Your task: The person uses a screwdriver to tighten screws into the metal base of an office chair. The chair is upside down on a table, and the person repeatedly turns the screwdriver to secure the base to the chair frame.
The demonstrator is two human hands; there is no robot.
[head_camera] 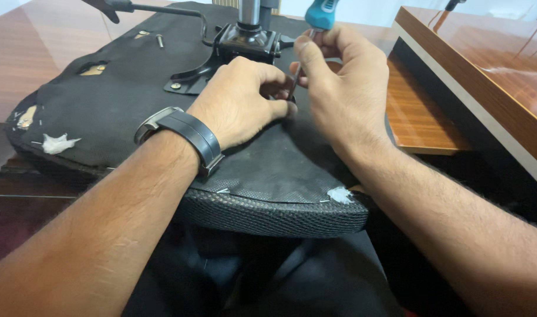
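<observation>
Here, 2 hands work on the underside of an overturned chair seat point(121, 105).
The right hand point(339, 88) pinches a teal-handled screwdriver point(315, 29); the left hand point(245, 100) is curled around its tip.

Screwdriver tip point(293, 94) behind left hand point(240, 101)

- reddish-brown glossy wooden table point(39, 53), stretching across the upper left, grain and reflections showing.
- upturned black chair seat point(121, 100) lay on it, underside up, front edge hanging over the near side of the table.
- lower wooden shelf point(415, 117) on the right, striped grain, just beside the seat.
- raised glossy wooden top point(485, 64) with a pale edge band stood above that shelf, at the far right.
</observation>
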